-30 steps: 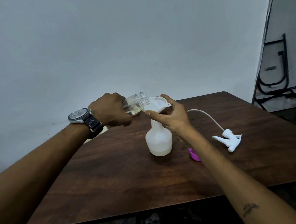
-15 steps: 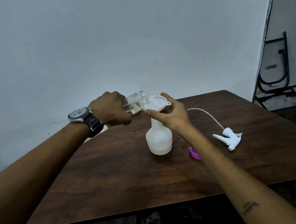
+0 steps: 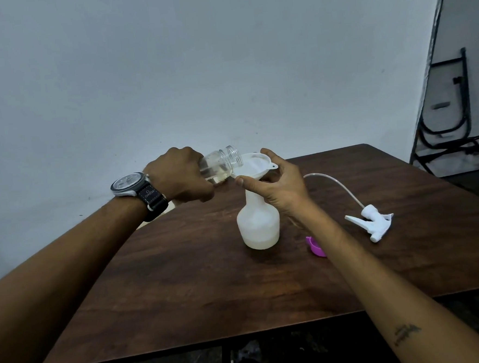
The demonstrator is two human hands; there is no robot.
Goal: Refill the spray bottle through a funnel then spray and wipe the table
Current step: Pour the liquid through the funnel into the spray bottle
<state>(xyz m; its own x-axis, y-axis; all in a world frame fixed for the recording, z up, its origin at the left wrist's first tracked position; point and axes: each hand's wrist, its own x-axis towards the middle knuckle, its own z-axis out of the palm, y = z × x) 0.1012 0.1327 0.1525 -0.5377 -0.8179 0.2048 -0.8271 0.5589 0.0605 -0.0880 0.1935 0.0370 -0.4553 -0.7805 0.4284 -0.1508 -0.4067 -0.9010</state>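
Your left hand [image 3: 180,177] grips a tilted clear jar [image 3: 223,164], its mouth at the rim of the white funnel [image 3: 253,166], with a little liquid inside. Your right hand [image 3: 281,187] pinches that rim. The funnel sits in the spray bottle [image 3: 258,225], which stands upright on the table [image 3: 182,270], liquid low inside.

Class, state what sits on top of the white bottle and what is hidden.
A funnel sits in the neck of the bottle, held by the right hand. Hand and neck hide its spout.
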